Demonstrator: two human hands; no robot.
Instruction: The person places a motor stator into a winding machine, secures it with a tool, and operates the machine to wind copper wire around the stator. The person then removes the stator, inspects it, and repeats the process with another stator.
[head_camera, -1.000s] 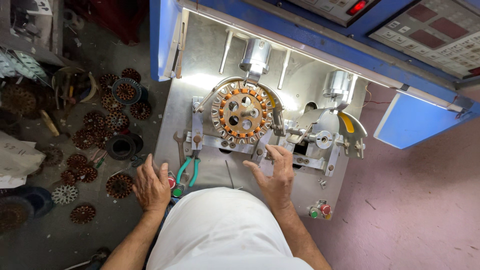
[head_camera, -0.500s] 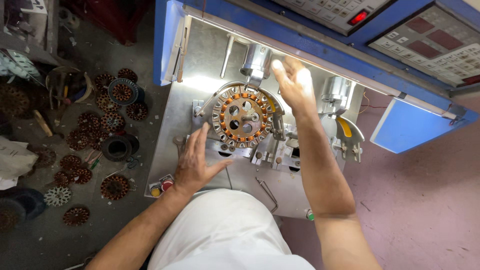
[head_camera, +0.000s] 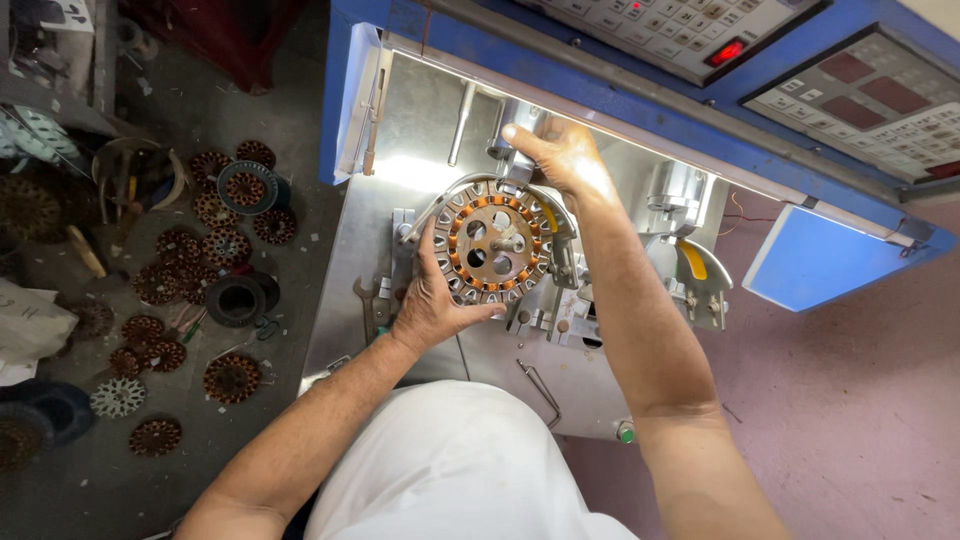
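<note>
Lap: the person's white garment (head_camera: 450, 470) fills the bottom edge, with both forearms reaching up past it toward the machine
Plate edge: the steel work plate (head_camera: 345, 250) ends just left of the left wrist; a wrench (head_camera: 366, 305) lies along that margin, close to the drop to the floor
Left hand: the left hand (head_camera: 432, 305) cups the lower left rim of the stator (head_camera: 492, 240), fingers curled on its edge, thumb up along its side
Stator: a round core with copper coils, seated upright in the fixture at the plate's middle, with a curved metal guard hugging its upper rim
Right hand: the right hand (head_camera: 560, 155) rests, fingers loosely bent, on the silver spindle housing (head_camera: 520, 125) just above the stator; whether it grips cannot be told
Room to move: bare plate shows only above left of the stator; clamps and a yellow lever (head_camera: 692, 258) crowd the right
Floor: wound stators (head_camera: 190, 265) lie scattered well left of the plate
Far edge: the blue control panel (head_camera: 800, 60) overhangs the plate
</note>
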